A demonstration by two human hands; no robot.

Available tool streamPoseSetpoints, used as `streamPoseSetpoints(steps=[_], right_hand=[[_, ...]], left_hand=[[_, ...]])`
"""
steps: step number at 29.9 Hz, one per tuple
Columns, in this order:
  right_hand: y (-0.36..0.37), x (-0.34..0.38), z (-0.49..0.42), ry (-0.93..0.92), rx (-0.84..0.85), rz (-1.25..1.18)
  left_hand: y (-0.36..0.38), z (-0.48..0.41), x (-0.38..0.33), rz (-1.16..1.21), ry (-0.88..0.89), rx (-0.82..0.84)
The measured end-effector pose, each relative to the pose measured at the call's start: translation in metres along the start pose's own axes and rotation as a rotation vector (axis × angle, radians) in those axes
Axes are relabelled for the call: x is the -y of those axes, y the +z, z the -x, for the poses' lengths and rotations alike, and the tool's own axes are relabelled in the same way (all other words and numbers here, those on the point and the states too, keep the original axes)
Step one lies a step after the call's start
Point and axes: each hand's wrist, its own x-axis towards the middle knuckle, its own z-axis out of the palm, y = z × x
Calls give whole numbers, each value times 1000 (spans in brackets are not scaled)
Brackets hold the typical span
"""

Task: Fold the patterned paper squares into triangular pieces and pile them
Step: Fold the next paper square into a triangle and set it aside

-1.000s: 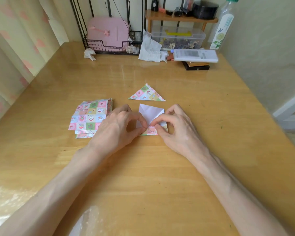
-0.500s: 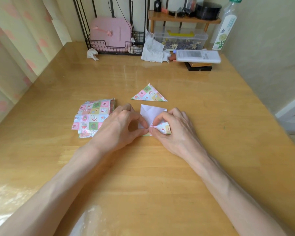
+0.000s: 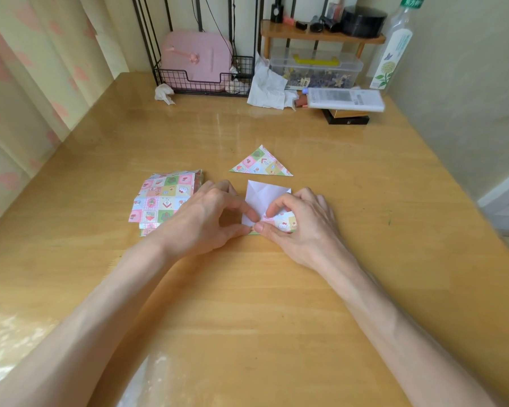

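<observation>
Patterning spreads wider at 5 o'clock on the paper square (image 3: 259,201), its near edge pinched by left hand (image 3: 206,218) and right hand (image 3: 306,227), so folding advances.

**Near edge of the paper square (image 3: 257,198) folded up further**
A wider patterned flap (image 3: 281,223) has been turned up along the near right edge, and the thumb of the right hand (image 3: 304,227) has been slid leftward to meet the left hand (image 3: 206,218).
</observation>
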Motion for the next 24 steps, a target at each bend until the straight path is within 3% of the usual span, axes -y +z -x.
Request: streamPoseSetpoints(steps=[24], right_hand=[[5, 15, -3, 106, 1, 88]], left_hand=[[-7, 2, -4, -19, 0, 61]])
